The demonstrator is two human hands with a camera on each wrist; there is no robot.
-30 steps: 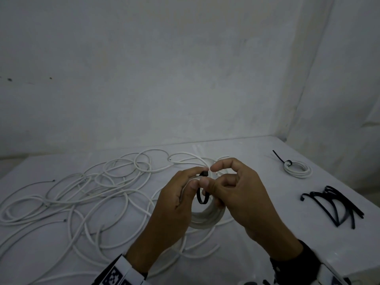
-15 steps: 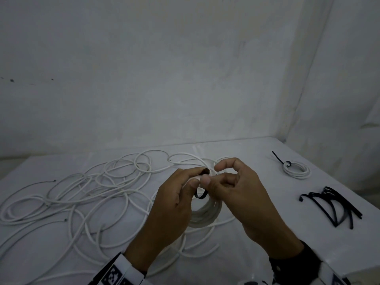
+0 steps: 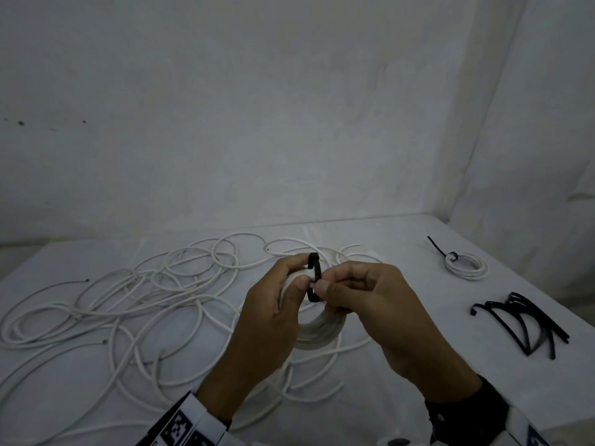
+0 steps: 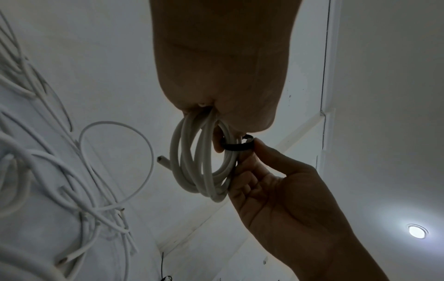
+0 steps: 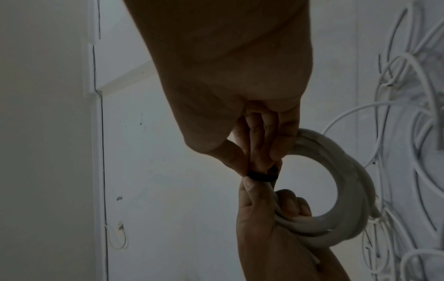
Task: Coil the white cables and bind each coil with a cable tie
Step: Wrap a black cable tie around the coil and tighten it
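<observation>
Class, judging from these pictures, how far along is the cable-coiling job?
Done: one bound coil lies at the table's far right. In hand: the left hand holds a second coil while the right hand pinches a black tie around it. Left: loose cables and spare ties.

white coil (image 3: 322,329), black tie (image 3: 315,278) looped round

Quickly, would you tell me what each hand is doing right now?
Left hand: grips the white coil.
Right hand: pinches the black cable tie around it.
</observation>
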